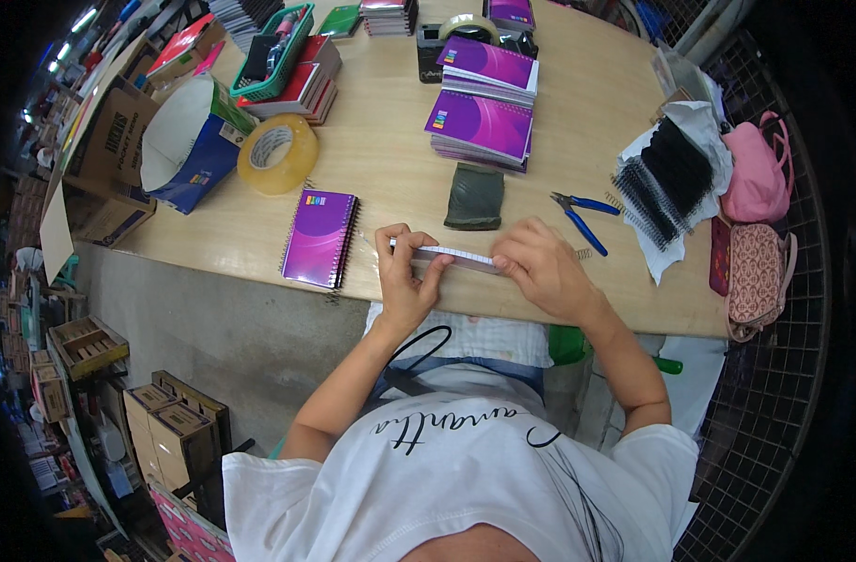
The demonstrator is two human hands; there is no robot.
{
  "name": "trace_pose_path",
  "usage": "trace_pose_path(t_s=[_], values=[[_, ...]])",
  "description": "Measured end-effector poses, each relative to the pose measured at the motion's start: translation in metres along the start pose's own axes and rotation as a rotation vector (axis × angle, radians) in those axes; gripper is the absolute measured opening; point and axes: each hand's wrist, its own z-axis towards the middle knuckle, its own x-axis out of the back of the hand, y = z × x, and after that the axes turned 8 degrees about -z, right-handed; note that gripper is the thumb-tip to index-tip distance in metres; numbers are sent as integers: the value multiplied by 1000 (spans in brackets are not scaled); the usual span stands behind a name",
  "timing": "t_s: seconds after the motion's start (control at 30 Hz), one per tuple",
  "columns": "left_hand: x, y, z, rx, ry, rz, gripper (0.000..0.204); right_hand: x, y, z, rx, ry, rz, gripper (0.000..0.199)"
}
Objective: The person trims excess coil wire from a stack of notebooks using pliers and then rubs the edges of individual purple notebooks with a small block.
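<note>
Just above the table's front edge, a small notebook [461, 255] is held edge-on, its white page edges facing up. My left hand [409, 281] grips its left end between thumb and fingers. At its right end, my right hand [545, 272] pinches with closed fingers. A short wire coil [582, 254] shows just beyond the right hand; whether the fingers hold it is hidden. Left of my hands lies a purple spiral notebook [320, 238]. Ahead of them is a dark grey-green pad [475, 197]. Blue-handled pliers [582, 220] lie open to the right.
Stacked purple notebooks [484, 122] stand farther back, before a tape dispenser [430, 51]. At left are a tape roll [278, 154], a cut blue carton [193, 155] and a green basket [276, 56]. Black wire coils [667, 173] on white wrapping and pink pouches [758, 173] occupy the right.
</note>
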Motion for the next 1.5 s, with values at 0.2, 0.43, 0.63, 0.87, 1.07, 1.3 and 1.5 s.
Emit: trace_pose_path(t_s=[0.2, 0.43, 0.63, 0.87, 1.07, 1.3, 1.5], values=[[6, -1, 5, -78, -88, 23, 54, -21, 34, 41, 149, 41, -364, 44], [15, -11, 13, -69, -102, 78, 61, 13, 45, 34, -60, -297, 491, 45], [7, -14, 19, -93, -134, 39, 60, 27, 52, 13, -2, -293, 708, 46], [-9, -9, 22, -62, -151, -42, 61, 21, 54, 0, 15, -315, 601, 42], [-14, -11, 25, -105, -182, -71, 64, 18, 50, 1, -9, -381, 934, 41], [-21, -15, 21, -94, -200, -172, 63, 26, 27, 15, -110, -375, 213, 46], [-21, -12, 21, -92, -229, -180, 61, 20, 36, 18, -19, -289, 587, 42]])
